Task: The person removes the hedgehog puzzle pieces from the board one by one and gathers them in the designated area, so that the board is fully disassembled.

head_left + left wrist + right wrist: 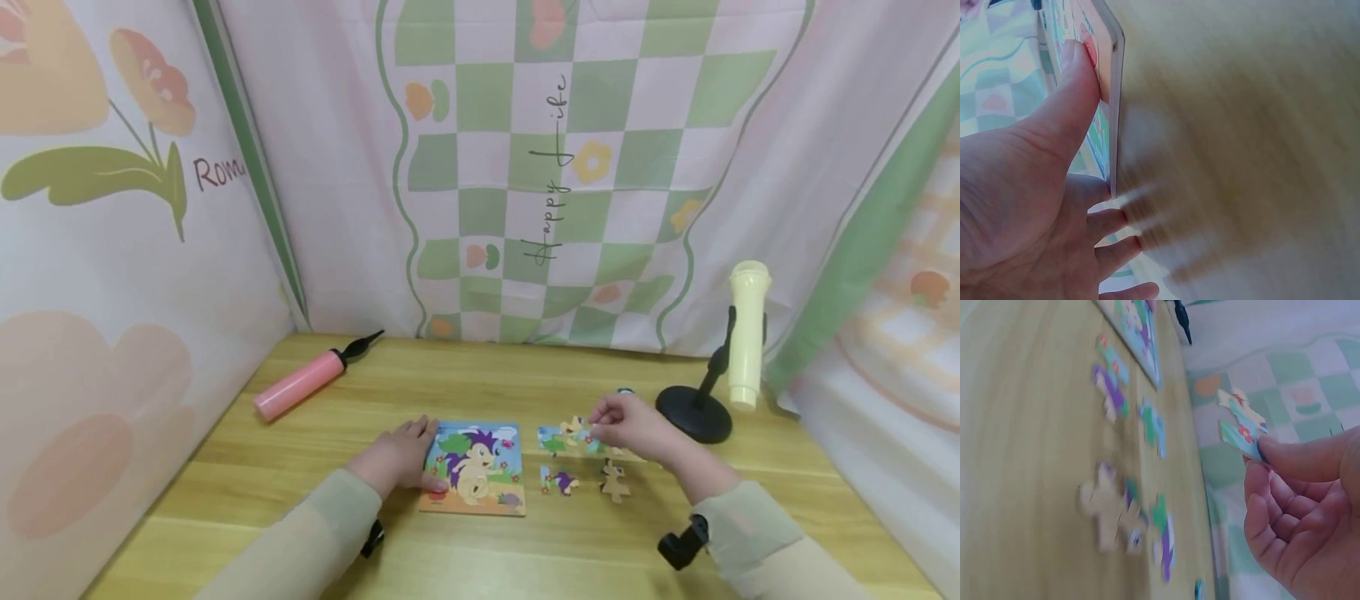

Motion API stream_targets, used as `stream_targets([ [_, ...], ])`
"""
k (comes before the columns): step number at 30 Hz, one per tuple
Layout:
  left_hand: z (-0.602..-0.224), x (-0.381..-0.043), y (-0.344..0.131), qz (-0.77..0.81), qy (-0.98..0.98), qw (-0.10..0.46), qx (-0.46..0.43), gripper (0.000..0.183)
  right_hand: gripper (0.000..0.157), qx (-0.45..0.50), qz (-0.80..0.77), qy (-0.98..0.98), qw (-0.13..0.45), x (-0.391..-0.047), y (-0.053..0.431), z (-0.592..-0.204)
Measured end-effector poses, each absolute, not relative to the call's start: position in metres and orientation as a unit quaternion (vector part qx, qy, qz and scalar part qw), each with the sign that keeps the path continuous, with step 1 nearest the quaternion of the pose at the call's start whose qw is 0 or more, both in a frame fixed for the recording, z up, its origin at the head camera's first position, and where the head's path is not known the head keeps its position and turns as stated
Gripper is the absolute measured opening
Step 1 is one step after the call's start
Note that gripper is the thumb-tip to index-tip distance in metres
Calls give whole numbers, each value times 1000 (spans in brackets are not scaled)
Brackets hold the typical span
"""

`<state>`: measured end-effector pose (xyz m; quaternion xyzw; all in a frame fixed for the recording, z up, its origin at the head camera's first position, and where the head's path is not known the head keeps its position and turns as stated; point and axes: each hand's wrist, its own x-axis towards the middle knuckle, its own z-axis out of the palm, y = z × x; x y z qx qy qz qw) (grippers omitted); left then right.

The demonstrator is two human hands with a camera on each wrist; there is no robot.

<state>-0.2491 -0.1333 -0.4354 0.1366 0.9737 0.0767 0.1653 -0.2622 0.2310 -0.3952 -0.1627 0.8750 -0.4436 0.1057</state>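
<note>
The hedgehog picture puzzle board [480,468] lies flat on the table. My left hand [401,454] is at its left side; in the left wrist view the thumb [1072,106] rests on the board's face, while the other fingers extend along its edge. Between thumb and fingertips, my right hand [633,427] pinches a jigsaw piece with a red flower [1242,436], held above the table. A beige part shows behind it; I cannot tell whether it is a separate piece. Below lie a purple piece [566,482], a beige piece [615,481] and a blue-green piece [551,440].
A pink hand pump [302,385] with a black nozzle lies at the back left. At the back right a cream toy microphone [747,333] leans on a black stand [693,414]. Printed curtains [480,208] border the wooden table [465,558].
</note>
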Motion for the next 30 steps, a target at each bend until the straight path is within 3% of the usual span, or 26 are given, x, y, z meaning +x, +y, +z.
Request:
stream_targets([
  [13,-439,-252,-135,72,974,167,138,104,11,-133,-397,907,50,-229,302,-420],
  [23,-441,-252,-136,68,974,167,139,105,11,-77,-411,904,91,-227,336,-444],
  [30,-442,-253,-136,63,974,168,139,106,11,-79,-385,916,85,-232,341,-448],
])
